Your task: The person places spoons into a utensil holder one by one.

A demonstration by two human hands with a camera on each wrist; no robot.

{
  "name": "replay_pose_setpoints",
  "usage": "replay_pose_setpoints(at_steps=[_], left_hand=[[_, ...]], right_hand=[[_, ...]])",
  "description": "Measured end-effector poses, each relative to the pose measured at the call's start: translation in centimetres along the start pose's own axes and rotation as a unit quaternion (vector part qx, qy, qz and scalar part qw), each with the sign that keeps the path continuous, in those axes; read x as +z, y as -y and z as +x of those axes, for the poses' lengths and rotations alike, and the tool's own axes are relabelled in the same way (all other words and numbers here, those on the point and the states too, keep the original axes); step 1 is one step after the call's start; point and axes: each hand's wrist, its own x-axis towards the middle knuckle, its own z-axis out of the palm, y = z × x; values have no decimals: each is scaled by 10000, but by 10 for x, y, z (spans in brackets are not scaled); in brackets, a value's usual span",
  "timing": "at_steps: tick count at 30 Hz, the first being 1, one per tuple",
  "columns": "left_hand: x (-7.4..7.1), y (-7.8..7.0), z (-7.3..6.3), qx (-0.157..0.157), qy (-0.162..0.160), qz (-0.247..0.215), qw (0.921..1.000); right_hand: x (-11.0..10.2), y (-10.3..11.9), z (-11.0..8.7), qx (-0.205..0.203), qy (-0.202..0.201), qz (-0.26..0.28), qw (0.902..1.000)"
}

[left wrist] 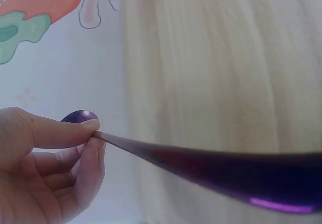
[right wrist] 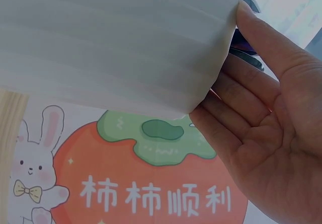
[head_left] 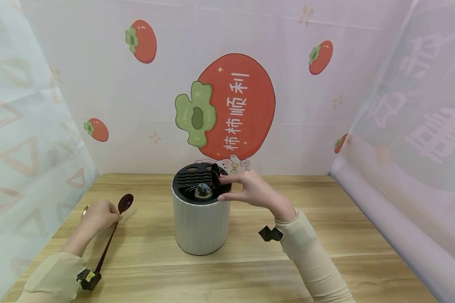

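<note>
In the head view, my left hand (head_left: 101, 214) pinches a long-handled dark purple spoon (head_left: 126, 203) by its handle, just below the bowl. The handle runs back past the wrist; in the left wrist view, the spoon handle (left wrist: 241, 178) fills the foreground. A small gold rounded thing (head_left: 85, 210) shows behind this hand, mostly hidden. My right hand (head_left: 255, 189) is at the right edge of a white utensil holder (head_left: 201, 227), thumb and forefinger apart. The forefinger is by a dark spoon (head_left: 215, 173) standing in the holder. In the right wrist view, the holder (right wrist: 110, 48) hides several fingertips.
A black slotted lid (head_left: 189, 179) tops the holder, and a shiny metal utensil head (head_left: 203, 191) pokes out of its front opening. The wooden table (head_left: 311, 252) is bounded by printed sheets (head_left: 295, 126) at the back and sides.
</note>
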Motion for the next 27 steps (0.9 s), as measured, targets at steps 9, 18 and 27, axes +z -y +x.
replay_pose_setpoints(at_steps=[9,18,27], left_hand=[[-5,-10,0,106,-78,35,9999],[-11,-27,-3,183,-215,42,9996],[-15,-40,-4,214,-429,55,9988]], right_hand=[[1,-2,0,-25,1,23,10000],[1,-2,0,-13,-11,8,10000],[0,-1,0,-50,-18,5,10000]])
